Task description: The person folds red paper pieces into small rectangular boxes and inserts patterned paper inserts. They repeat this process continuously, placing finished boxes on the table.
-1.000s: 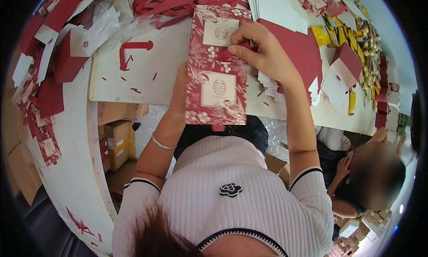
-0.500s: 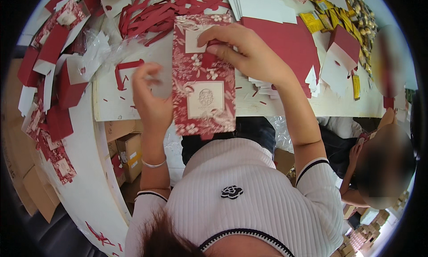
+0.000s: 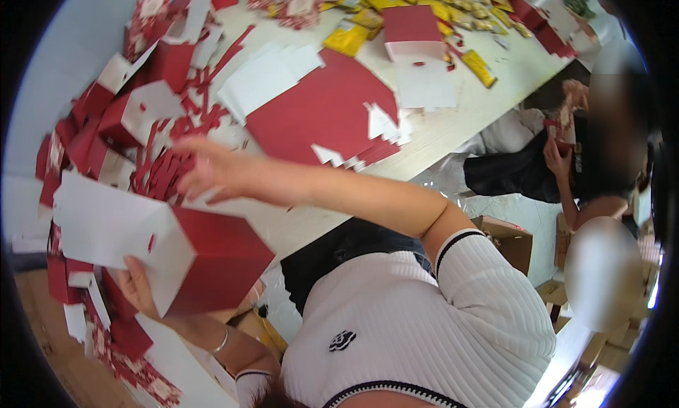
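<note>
My left hand (image 3: 138, 288) grips a folded cardboard box (image 3: 223, 259) from below at the left. The box has red outer faces and a long white flap with a small oval hole, and it is tilted. Part of the left hand is hidden behind it. Above the box my right hand (image 3: 219, 173) reaches left, slightly blurred, with its fingers apart and nothing seen in them. It is nearest to a heap of red paper strips (image 3: 159, 171) on the table.
Red and white folded boxes (image 3: 141, 111) pile up along the left. A stack of red sheets (image 3: 325, 114) and white cards (image 3: 269, 75) lies mid-table. Yellow packets (image 3: 346, 38) and another open box (image 3: 411, 36) are farther back. A person (image 3: 601, 146) sits at the right.
The view has swung left. The patterned red panel is no longer in front of me. My left hand now holds a red and white box, and my right hand has come off the panel.
</note>
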### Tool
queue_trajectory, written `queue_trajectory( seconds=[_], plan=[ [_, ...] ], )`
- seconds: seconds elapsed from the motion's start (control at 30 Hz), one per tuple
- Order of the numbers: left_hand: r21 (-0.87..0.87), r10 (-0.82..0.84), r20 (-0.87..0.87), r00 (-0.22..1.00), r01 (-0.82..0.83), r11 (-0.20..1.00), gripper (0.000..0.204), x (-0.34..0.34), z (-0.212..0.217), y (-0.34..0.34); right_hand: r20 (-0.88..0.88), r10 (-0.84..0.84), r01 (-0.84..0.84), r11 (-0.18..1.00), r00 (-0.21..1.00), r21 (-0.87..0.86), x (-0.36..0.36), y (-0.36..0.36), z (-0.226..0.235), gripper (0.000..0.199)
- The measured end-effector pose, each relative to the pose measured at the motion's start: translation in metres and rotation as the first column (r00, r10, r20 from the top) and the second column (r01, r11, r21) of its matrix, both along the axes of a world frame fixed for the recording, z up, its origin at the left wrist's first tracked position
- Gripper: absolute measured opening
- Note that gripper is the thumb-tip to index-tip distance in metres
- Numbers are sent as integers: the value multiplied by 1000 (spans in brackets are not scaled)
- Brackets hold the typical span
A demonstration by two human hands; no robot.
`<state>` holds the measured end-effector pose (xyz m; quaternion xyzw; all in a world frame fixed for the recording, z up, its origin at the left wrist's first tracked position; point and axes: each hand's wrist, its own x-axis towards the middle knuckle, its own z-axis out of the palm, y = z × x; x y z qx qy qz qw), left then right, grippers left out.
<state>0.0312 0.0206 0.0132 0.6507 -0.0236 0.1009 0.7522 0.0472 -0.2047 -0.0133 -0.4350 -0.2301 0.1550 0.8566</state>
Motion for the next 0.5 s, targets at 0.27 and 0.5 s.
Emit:
queue_trajectory(
  seconds=[0.27, 0.5],
  plan=[
    [34, -223, -41, 974, 225, 974, 46, 12, -24, -47, -40, -403, 373, 878, 914, -300, -37, -82, -5, 64],
    [206, -381, -133, 915, 402, 892, 46, -12, -43, -94, 306, -762, 761, 350, 570, -546, 0, -183, -12, 54]
  ],
)
